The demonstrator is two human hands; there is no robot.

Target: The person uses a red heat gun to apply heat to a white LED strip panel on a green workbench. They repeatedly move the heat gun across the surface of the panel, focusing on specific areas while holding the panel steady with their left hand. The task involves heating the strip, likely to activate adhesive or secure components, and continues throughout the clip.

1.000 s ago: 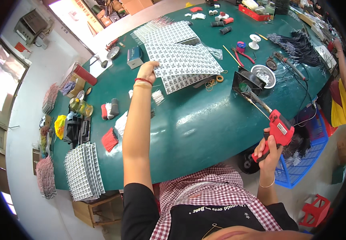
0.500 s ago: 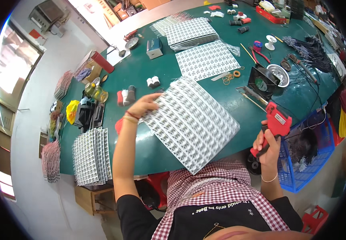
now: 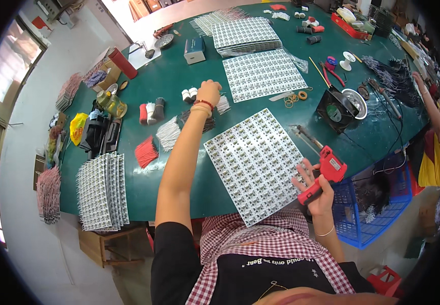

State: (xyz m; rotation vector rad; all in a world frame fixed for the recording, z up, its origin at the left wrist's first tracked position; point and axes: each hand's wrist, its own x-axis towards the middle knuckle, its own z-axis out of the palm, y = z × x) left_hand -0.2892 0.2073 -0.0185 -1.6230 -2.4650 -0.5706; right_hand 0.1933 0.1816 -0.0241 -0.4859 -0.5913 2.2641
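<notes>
1. Blue basket (image 3: 346,211), beside the green table (image 3: 141,198): holds a dark bundle.
2. Red tray (image 3: 348,30), far side: holds a white bag, among other articles.
3. Metal bowl (image 3: 362,105): partly blocked by black fan (image 3: 334,109); contents unclear.
4. Circuit-board sheet (image 3: 255,168): lies at the near table edge.
5. Right hand (image 3: 317,190): grips red soldering gun (image 3: 332,165) beside the sheet's right edge; some fingers spread apart.
6. Left hand (image 3: 209,94): fingers bent near white wires (image 3: 223,104); cannot tell whether anything is pinched.
</notes>
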